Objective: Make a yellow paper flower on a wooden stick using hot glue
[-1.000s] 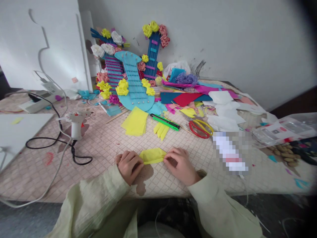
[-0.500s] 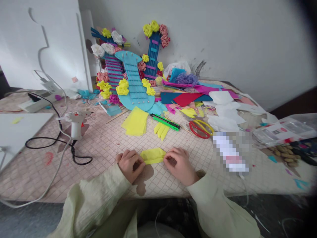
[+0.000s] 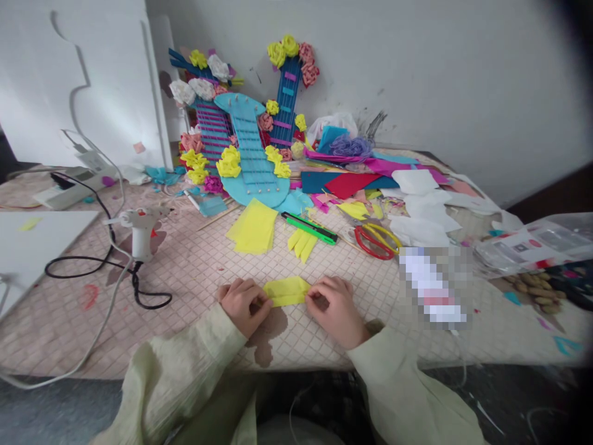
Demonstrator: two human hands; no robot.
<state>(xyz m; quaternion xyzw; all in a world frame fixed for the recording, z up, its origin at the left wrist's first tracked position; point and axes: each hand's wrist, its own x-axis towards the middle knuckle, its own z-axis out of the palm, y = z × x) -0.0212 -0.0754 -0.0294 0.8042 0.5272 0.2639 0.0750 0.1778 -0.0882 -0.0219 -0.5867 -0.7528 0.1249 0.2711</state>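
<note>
A folded paper (image 3: 286,290) is held between left hand (image 3: 241,304) and right hand (image 3: 336,307) on the table (image 3: 194,275); scissors (image 3: 375,241) are set behind, rightward.

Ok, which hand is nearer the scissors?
Right. The right hand sits in front of the scissors, slightly left; the left hand is beyond the yellow paper.

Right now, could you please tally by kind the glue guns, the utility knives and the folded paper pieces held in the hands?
White plastic hot-glue gun: 1
Green-and-black utility knife: 1
Folded yellow paper piece, pinched between left hand and right hand: 1
Total: 3
</note>
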